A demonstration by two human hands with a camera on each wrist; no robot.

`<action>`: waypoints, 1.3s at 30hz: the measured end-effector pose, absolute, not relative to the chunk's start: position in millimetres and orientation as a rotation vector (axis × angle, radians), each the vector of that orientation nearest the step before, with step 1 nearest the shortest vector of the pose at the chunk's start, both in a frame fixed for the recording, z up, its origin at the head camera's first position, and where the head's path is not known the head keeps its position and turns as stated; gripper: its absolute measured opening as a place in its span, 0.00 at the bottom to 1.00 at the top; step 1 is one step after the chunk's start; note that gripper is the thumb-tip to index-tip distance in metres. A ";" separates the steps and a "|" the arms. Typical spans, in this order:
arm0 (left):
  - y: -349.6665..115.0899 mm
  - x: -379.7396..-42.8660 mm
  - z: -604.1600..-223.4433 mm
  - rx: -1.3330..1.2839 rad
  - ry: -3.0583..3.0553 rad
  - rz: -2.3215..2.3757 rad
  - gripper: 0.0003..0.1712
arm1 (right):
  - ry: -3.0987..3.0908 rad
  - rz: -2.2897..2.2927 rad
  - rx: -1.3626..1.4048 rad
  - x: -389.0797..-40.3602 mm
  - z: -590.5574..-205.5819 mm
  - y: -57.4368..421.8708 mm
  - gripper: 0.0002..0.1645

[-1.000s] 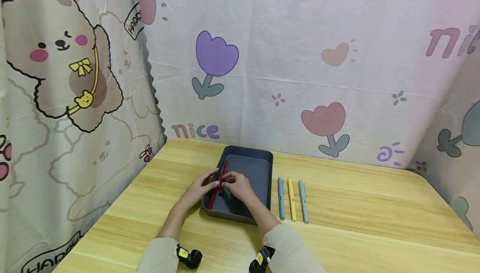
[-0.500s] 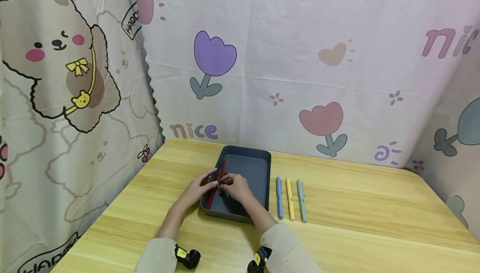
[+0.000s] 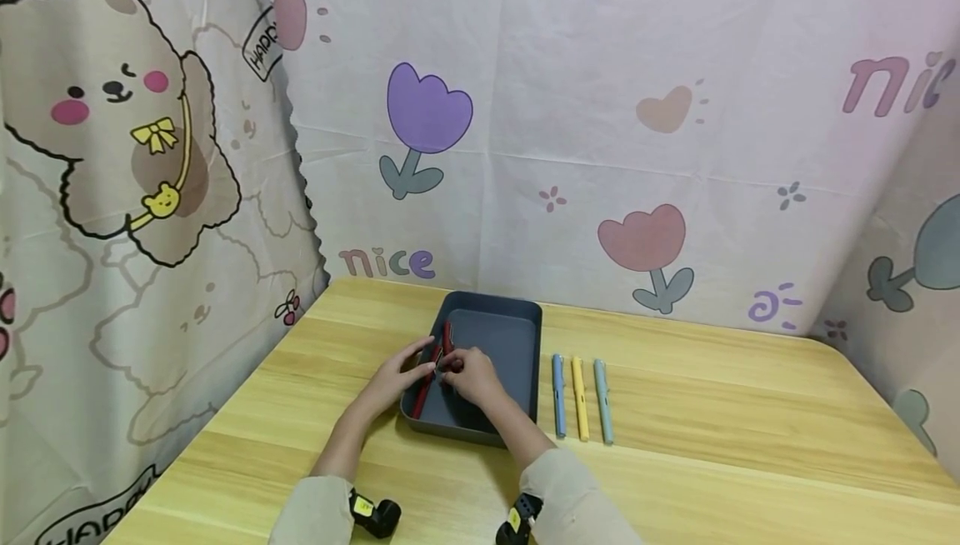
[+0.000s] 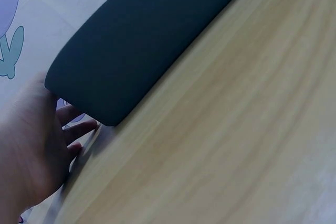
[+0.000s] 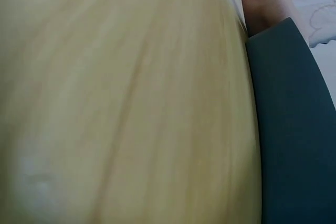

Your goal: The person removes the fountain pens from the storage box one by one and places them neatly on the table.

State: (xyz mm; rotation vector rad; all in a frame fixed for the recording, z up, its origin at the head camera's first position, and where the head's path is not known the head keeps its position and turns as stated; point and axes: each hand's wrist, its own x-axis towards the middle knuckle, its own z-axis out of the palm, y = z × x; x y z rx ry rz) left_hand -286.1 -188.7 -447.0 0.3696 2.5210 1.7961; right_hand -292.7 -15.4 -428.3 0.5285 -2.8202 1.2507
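A dark grey tray sits on the table. One red pen lies along its left side. Over the left rim reaches my left hand, thumb inside by that pen; the left wrist view shows the other fingers of this hand curled outside the tray wall. My right hand is inside the tray and pinches a second red pen, whose lower part is mostly covered by the fingers. In the right wrist view, the tray wall hides the right fingers.
Right of the tray, a blue pen, a yellow pen and a teal pen lie side by side on the wooden table. A printed cloth hangs behind the table.
The second red pen's lower end has turned to the right, in under the right hand's fingers. The left hand stays at the rim. The head view has shifted slightly.
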 end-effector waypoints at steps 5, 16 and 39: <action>-186.2 -273.1 -429.1 0.366 2.514 1.780 0.30 | -2.842 1.211 0.519 -288.6 -427.7 -12.5 0.07; -187.4 -285.7 -447.1 0.346 2.585 1.742 0.30 | -2.868 1.201 0.509 -281.1 -425.7 -2.1 0.08; -183.2 -264.6 -417.2 0.359 2.555 1.721 0.31 | -2.788 1.204 0.481 -275.9 -427.0 -2.4 0.13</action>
